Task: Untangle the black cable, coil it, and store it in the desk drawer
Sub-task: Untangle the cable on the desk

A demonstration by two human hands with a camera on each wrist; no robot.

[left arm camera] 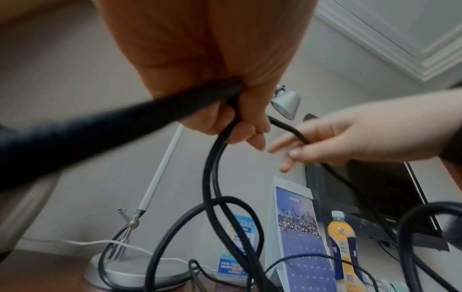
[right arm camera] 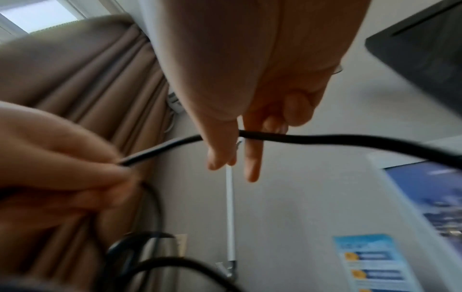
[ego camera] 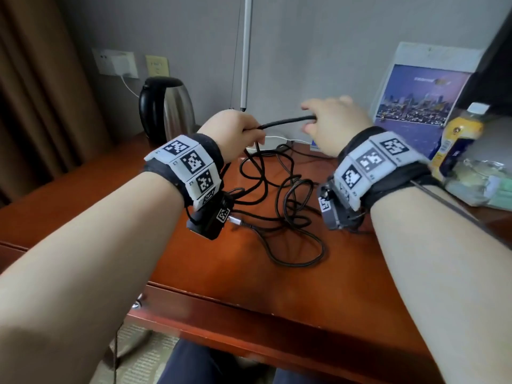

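A black cable [ego camera: 279,195] lies in tangled loops on the red-brown desk [ego camera: 207,259], its metal plug [ego camera: 238,221] near my left wrist. My left hand [ego camera: 235,128] is raised above the desk and grips the cable [left arm camera: 210,168] in its curled fingers, with strands hanging down to the tangle. A short taut stretch runs right to my right hand [ego camera: 329,120], which lightly pinches the cable [right arm camera: 325,138] between thumb and index finger [right arm camera: 252,168], the other fingers fairly straight. The drawer front [ego camera: 235,314] with its knob [ego camera: 137,302] sits shut below the desk's front edge.
A steel kettle [ego camera: 166,106] stands at the back left. A white lamp pole [ego camera: 246,51] rises from its base [ego camera: 266,142] behind the hands. A calendar [ego camera: 415,98], a yellow bottle [ego camera: 457,137] and a plastic bag [ego camera: 482,181] crowd the right side.
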